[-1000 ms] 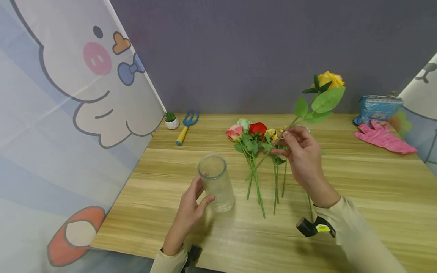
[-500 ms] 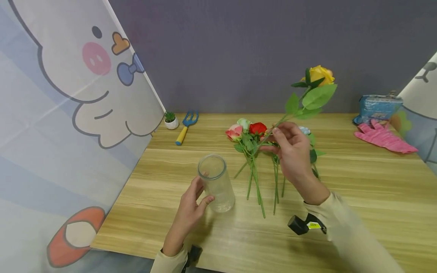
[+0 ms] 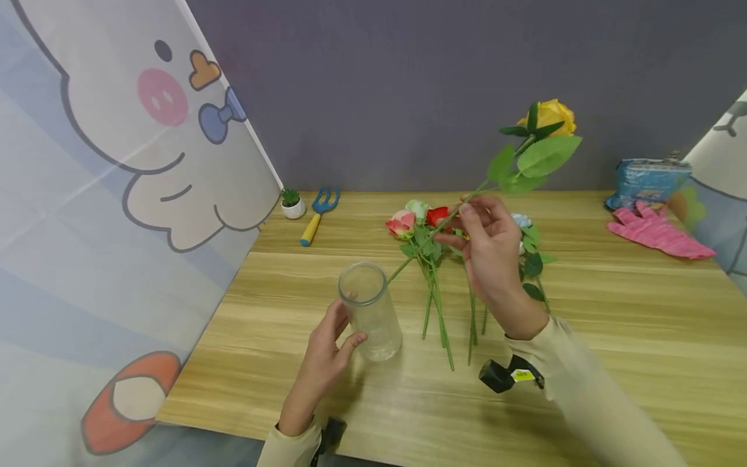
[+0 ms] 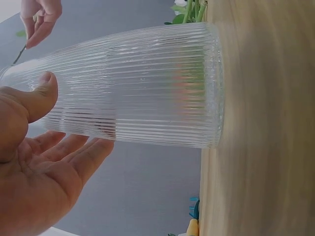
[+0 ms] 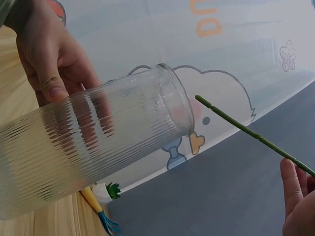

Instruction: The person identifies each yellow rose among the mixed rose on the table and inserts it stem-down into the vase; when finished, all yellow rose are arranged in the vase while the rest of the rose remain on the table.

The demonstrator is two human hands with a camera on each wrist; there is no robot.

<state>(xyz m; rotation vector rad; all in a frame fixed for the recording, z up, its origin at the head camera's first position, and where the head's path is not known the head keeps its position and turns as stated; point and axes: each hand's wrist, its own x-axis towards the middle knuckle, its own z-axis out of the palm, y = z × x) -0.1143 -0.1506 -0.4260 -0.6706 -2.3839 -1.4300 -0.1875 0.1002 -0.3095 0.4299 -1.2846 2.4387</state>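
Observation:
A clear ribbed glass vase [image 3: 373,318] stands upright on the table, and my left hand [image 3: 327,353] grips its side with thumb and fingers. The left wrist view shows the thumb and fingers on either side of the vase [image 4: 133,88]. My right hand [image 3: 490,259] pinches the green stem of a yellow rose [image 3: 551,120], bloom up and tilted right. In the right wrist view the bare stem end [image 5: 211,104] is close to the vase's mouth, outside it. Nothing shows inside the vase.
Pink, pale green and red artificial roses [image 3: 403,224] lie behind the vase, stems toward me. A pale blue flower [image 3: 522,220] lies right of them. At the back stand a small potted succulent [image 3: 292,205] and a garden fork [image 3: 318,217]; a pink glove [image 3: 659,232] and blue packet [image 3: 650,181] lie far right.
My right hand has moved left with the yellow rose, bringing its stem end from over the lying flowers to the vase rim. The left hand and vase have stayed in place.

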